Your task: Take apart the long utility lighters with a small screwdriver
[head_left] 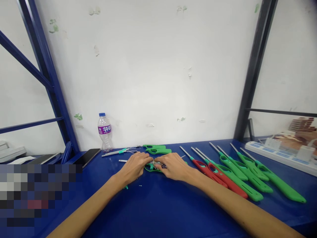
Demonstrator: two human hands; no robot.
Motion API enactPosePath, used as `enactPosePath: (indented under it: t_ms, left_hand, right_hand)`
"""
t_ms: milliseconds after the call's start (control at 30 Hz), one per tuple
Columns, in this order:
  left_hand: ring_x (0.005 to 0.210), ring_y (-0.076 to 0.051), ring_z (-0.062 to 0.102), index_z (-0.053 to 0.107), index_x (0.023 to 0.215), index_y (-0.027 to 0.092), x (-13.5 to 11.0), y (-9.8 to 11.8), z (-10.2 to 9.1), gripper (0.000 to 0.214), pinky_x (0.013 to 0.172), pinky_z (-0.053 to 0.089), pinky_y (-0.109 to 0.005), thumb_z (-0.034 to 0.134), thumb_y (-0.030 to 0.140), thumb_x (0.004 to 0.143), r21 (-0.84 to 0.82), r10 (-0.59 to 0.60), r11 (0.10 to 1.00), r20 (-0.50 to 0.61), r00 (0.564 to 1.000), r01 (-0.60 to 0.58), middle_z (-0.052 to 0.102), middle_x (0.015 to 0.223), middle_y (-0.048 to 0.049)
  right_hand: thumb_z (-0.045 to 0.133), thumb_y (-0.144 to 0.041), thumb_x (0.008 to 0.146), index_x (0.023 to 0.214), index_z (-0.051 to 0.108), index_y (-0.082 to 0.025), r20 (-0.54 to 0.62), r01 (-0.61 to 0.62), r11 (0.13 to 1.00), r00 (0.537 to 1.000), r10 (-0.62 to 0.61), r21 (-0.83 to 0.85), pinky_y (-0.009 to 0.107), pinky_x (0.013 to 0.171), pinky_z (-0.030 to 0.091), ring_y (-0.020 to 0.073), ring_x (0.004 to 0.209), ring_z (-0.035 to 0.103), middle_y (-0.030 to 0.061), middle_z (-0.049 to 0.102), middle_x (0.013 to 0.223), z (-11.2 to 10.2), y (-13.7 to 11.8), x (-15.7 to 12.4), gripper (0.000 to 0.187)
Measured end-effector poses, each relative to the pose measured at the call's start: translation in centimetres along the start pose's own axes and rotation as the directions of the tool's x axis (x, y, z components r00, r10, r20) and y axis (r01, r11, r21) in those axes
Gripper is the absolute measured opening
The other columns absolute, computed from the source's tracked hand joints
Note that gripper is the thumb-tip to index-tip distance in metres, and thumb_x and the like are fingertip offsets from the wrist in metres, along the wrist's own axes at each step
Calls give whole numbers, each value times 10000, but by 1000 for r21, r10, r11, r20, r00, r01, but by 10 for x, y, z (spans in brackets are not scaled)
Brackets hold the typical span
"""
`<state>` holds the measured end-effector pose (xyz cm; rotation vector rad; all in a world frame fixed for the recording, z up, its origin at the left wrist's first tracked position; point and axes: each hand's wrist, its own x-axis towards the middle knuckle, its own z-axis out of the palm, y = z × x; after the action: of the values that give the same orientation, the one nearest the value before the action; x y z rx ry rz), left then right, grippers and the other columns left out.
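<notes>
Both hands meet over a partly open green lighter [149, 169] low on the blue table, its teal and metal inner parts showing between the fingers. My left hand [135, 166] is closed, its fingertips on the lighter's left end. A metal tube [122, 161] sticks out to the left beneath that hand. My right hand [175, 166] is closed in a pinch at the lighter's right side; its fingers hide much of the handle. Just behind lie green handle halves [158, 150] and metal tubes [111, 153] with teal parts and wires. A small screw [140, 185] and a teal piece [126, 187] are nearer.
Several long green lighters [257, 183] and red lighters [232, 185] lie at the right. A power strip [279, 155] is beyond them. At the back left are a plastic bottle [105, 134] and a phone [89, 156]. A white wall [148, 66] closes the back.
</notes>
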<state>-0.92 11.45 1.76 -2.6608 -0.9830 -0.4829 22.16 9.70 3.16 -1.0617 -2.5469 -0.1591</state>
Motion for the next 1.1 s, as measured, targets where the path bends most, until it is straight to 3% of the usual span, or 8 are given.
enactPosePath:
  t_ms: [233, 367, 533, 733, 900, 1100]
  left_hand:
    - [834, -218, 617, 709, 1119, 204, 2, -1, 0, 499, 776, 453, -335, 385, -46, 832, -16, -19, 1000, 20, 1000, 19, 696, 941, -65]
    - [879, -223, 633, 703, 1185, 230, 0, -6, -5, 542, 801, 459, -334, 388, -48, 842, -44, -44, 998, 2, 999, 44, 707, 958, -57]
    - [919, -215, 678, 669, 1229, 257, -5, -11, -9, 311, 841, 495, -336, 437, 196, 1033, -101, -99, 990, -40, 994, 95, 751, 1030, -41]
    - [1150, -261, 621, 662, 1226, 233, -4, -3, -4, 275, 1012, 468, -415, 596, 382, 1004, -135, -99, 987, -67, 993, 89, 705, 1225, -87]
    - [1031, -250, 605, 675, 1110, 208, -1, 2, -7, 214, 929, 470, -412, 509, 329, 1048, -147, -83, 987, -77, 994, 71, 698, 1076, -78]
    - [1001, -228, 573, 680, 1088, 199, -2, 3, -10, 223, 907, 457, -385, 462, 232, 1058, -194, -65, 980, -114, 991, 42, 690, 1041, -71]
  right_hand:
    - [431, -394, 1061, 991, 758, -229, 35, -21, 1000, 999, 21, 23, 293, 614, 280, 208, 756, 702, 57, 769, 822, 0, 0, 0, 373]
    - [459, -389, 1051, 1162, 744, -247, 13, -27, 999, 1000, 26, 30, 284, 661, 337, 230, 857, 725, 76, 794, 995, -2, 4, 1, 337]
    - [439, -365, 1058, 1251, 714, -258, -42, -48, 997, 998, 50, 52, 285, 722, 394, 234, 942, 721, 74, 783, 1090, -5, 7, 1, 353]
    - [438, -365, 1063, 1223, 717, -246, -54, -72, 994, 996, 76, 81, 293, 781, 424, 234, 981, 720, 77, 775, 1123, -6, 4, 2, 342]
    - [468, -342, 1051, 1225, 717, -248, -71, -35, 995, 997, 42, 92, 285, 771, 415, 227, 945, 718, 69, 776, 1090, -2, 5, 1, 318]
    - [485, -333, 1047, 1267, 702, -241, -60, -4, 998, 998, 8, 65, 281, 728, 396, 216, 890, 712, 73, 771, 1052, 1, 5, 0, 323]
